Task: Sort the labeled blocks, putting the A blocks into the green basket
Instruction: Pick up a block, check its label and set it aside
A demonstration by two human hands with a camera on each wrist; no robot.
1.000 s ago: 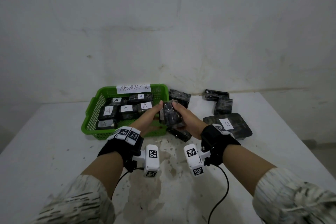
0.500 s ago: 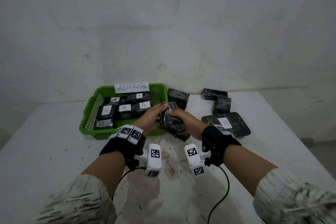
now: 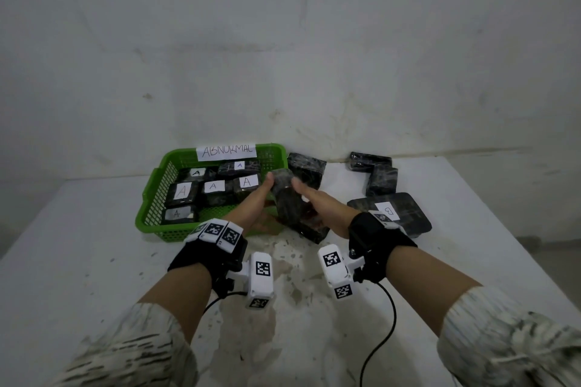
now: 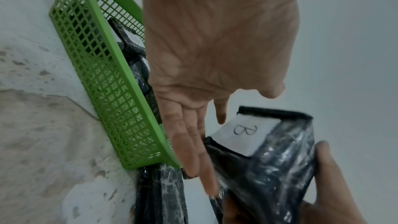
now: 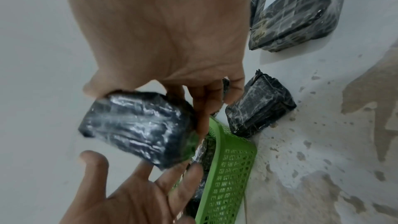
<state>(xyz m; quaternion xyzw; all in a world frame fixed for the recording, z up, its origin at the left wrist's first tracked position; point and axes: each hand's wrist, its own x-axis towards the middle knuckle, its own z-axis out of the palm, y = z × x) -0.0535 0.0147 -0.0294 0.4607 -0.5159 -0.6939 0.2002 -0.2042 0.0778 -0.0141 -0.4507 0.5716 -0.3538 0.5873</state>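
I had a wrapped black block (image 3: 284,198) up off the table between both hands, just beside the near right corner of the green basket (image 3: 147,214), turned so its paper label faced my left wrist; there it read B, so I judged it did not belong with the A blocks (image 3: 213,188) already lying label-up in the basket. My right hand (image 3: 320,207) held it, thumb on one face and fingers curled behind the other. My left hand (image 3: 251,207) lay nearly flat, fingers straight along the block's side, steadying rather than gripping. The basket rim stood close under my left fingers, and another dark block (image 3: 314,231) lay on the table directly below, so there was little room downward. The open way was to my right, toward the large B-labelled block (image 3: 405,217) and two small ones (image 3: 377,173) near the wall, with bare table (image 3: 471,229) beyond them.
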